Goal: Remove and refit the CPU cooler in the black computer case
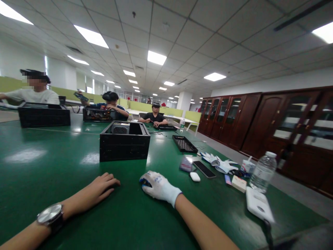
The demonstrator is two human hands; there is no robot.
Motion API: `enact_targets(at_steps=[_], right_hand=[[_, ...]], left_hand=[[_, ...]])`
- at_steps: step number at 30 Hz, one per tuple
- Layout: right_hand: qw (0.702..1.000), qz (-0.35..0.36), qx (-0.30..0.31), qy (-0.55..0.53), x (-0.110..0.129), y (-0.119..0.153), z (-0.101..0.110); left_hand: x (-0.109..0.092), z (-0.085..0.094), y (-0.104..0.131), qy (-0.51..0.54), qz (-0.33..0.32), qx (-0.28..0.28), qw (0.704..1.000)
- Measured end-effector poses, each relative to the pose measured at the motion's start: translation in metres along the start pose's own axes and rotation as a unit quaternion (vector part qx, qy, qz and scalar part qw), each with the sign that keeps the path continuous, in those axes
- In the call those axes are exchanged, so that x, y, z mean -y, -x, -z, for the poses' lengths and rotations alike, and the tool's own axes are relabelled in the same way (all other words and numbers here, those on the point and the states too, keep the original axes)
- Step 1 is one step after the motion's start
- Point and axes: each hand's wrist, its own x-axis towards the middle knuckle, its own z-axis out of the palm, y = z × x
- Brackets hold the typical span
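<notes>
The table (125, 218) is big, shiny & green. A black PC case (125, 148) sits nr the middle w/ its top open; 2 more PC cases (44, 117) sit at the far L. On the R lie a black mesh panel (185, 144), a dark phone (204, 169) nr a white earbud case (195, 177), & white gloves (225, 166). By the edge: a sm. box (238, 184), a clear water bottle (263, 173) & a white power bank (257, 201) w/ a cord (267, 231).
</notes>
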Motion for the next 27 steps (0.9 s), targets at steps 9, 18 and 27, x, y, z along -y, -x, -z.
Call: enact_targets(at_steps=[9, 18, 27], right_hand=[[1.000, 0.002, 0.007, 0.005, 0.0027, 0.0004, 0.0035], [1.000, -0.009, 0.016, 0.018, 0.0066, 0.0008, 0.0081], [1.000, 0.003, 0.004, 0.020, 0.0039, 0.0008, 0.0039]], left_hand=[[-0.0031, 0.0015, -0.0016, 0.001, 0.022, 0.012, 1.000], [-0.0023, 0.0024, -0.0006, 0.013, 0.022, 0.009, 1.000], [0.0055, -0.0030, 0.0003, -0.001, -0.003, -0.010, 1.000]])
